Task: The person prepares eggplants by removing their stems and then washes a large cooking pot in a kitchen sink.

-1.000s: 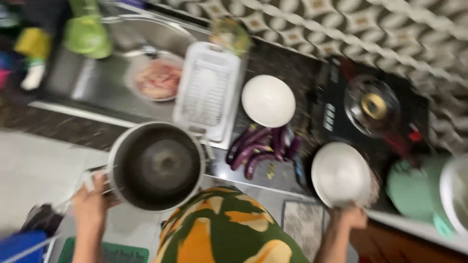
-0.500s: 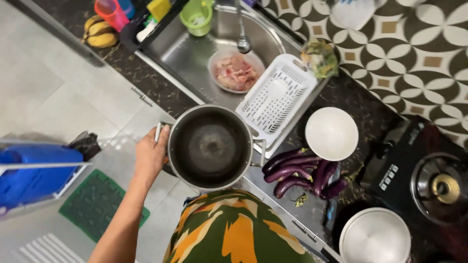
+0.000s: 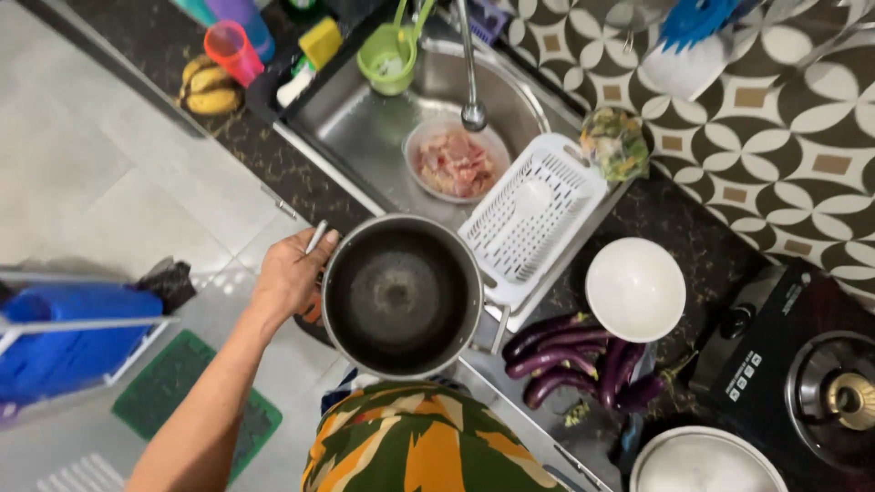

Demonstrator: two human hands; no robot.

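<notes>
My left hand (image 3: 290, 273) grips the side handle of a steel pot (image 3: 401, 296) with a dark, empty inside, held in front of my body by the counter edge. The pot's other handle points toward the white plastic basket (image 3: 533, 214), which rests across the sink's right edge. My right hand is out of sight. In the sink (image 3: 365, 118) stands a clear bowl of raw meat (image 3: 454, 162) under the tap (image 3: 469, 64).
Several purple eggplants (image 3: 583, 360) lie on the dark counter beside a white bowl (image 3: 635, 289). A lidded white pot (image 3: 706, 462) and a stove (image 3: 802, 374) sit at right. Bananas (image 3: 208, 87), cups and a green container (image 3: 390, 56) are left of the sink.
The view has swung left toward the sink. My right hand, on the white lid a second ago, has left the view. The pot stays in my left hand.
</notes>
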